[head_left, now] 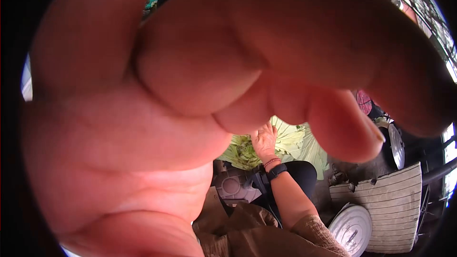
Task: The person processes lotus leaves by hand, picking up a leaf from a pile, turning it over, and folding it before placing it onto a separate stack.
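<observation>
My left hand (pixel 157 133) fills most of the head view, very near the lens. Its palm faces the camera, one finger stretches to the right, and the others are bent and apart; nothing shows in it. Farther off and below, my right hand (pixel 264 140) is at broad pale-green leaves (pixel 290 138), fingers bent down toward them. The left hand covers part of its fingertips, so any hold is hidden. A beaded bracelet (pixel 272 163) and a dark watch (pixel 277 171) are on that wrist. Beside it lies a heap of crumpled or cut greens (pixel 243 154).
A round metal lid (pixel 351 231) lies at the lower right by a ribbed pale board (pixel 390 204). Another round metal piece (pixel 396 146) stands farther right. Below the leaves is a greyish plastic object (pixel 232 186). Brown clothing (pixel 243 233) covers my lap.
</observation>
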